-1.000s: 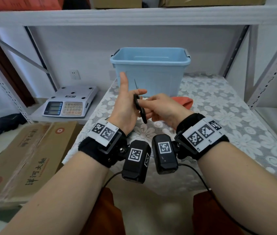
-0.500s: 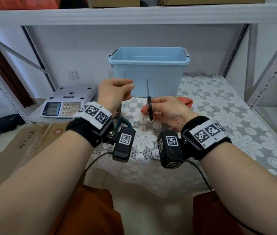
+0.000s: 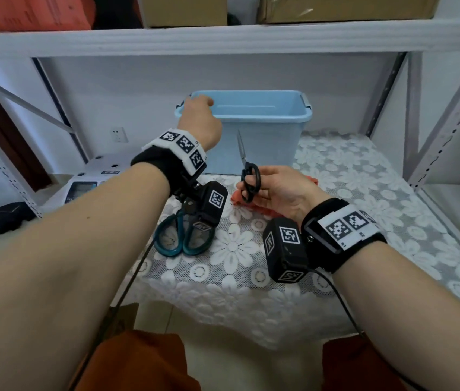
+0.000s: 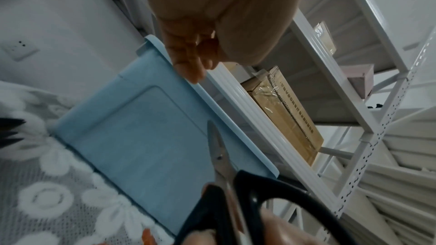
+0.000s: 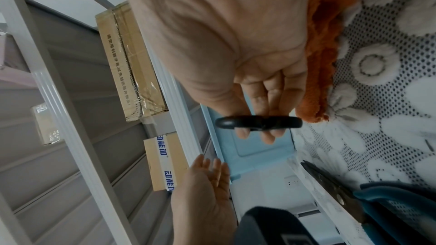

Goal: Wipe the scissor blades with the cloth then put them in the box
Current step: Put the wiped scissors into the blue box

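Right hand (image 3: 282, 190) holds black scissors (image 3: 248, 179) upright before box (image 3: 265, 131); left hand (image 3: 199, 119) seemingly at its rim.

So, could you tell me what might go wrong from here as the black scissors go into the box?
1. The right hand pinches the black scissors by the handles only, blades up; they could slip or swing.
2. The left hand rests at the rim of the blue box, near the drop path, so the blades might nick it.
3. The teal scissors lie under the left wrist and could be knocked.
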